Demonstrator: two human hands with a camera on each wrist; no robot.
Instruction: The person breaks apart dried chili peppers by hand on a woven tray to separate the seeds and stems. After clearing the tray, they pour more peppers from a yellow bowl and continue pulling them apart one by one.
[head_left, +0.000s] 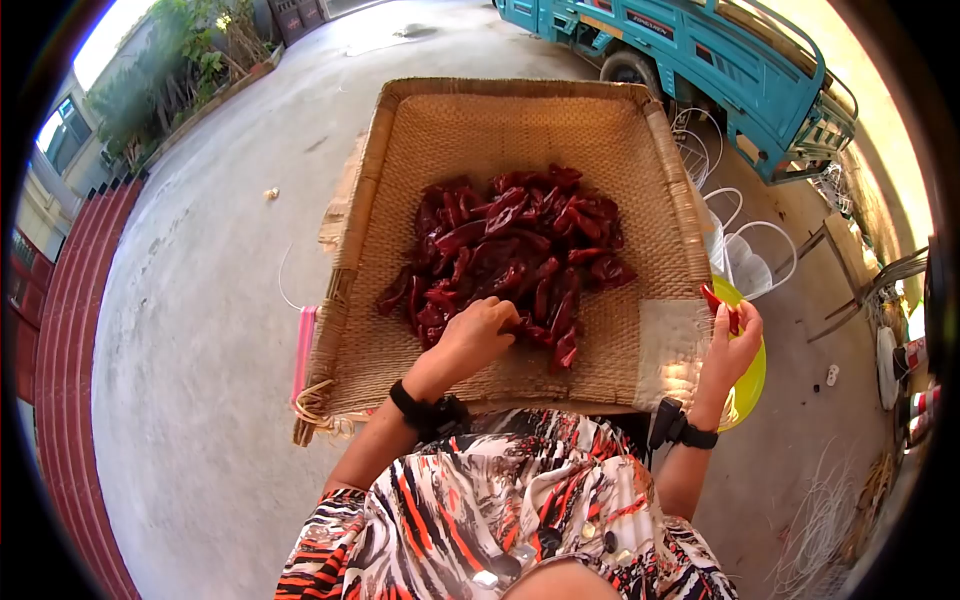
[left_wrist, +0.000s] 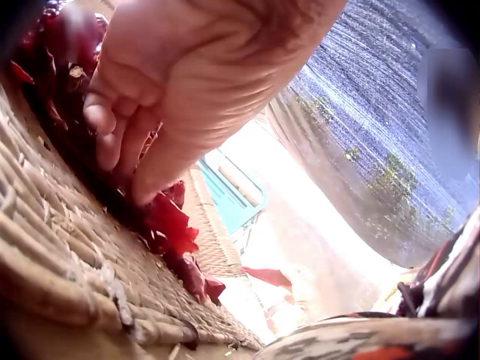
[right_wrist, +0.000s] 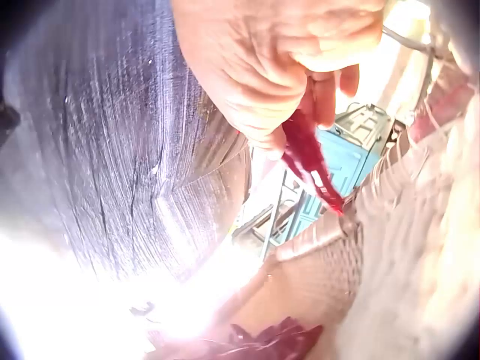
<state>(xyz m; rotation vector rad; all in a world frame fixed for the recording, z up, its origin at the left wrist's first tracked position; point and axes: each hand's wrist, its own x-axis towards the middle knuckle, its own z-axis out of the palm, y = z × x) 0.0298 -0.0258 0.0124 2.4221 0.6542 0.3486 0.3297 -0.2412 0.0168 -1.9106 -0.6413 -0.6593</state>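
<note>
A heap of dried red chilies (head_left: 510,250) lies in the middle of a large woven tray (head_left: 420,150). My left hand (head_left: 478,335) rests at the near edge of the heap, its fingers curled down among the chilies (left_wrist: 169,221); whether it grips one I cannot tell. My right hand (head_left: 735,345) is raised off the tray's right edge and pinches a single red chili (head_left: 718,305), seen as a long red pod (right_wrist: 311,161) sticking out of the fingers in the right wrist view. A yellow-green bowl (head_left: 752,375) sits just below that hand.
The tray stands on bare concrete ground. White wire racks (head_left: 740,240) lie to the right of it, a teal truck (head_left: 700,60) is parked behind. A pink strip (head_left: 303,350) lies by the tray's left edge. Plants (head_left: 190,60) line the far left.
</note>
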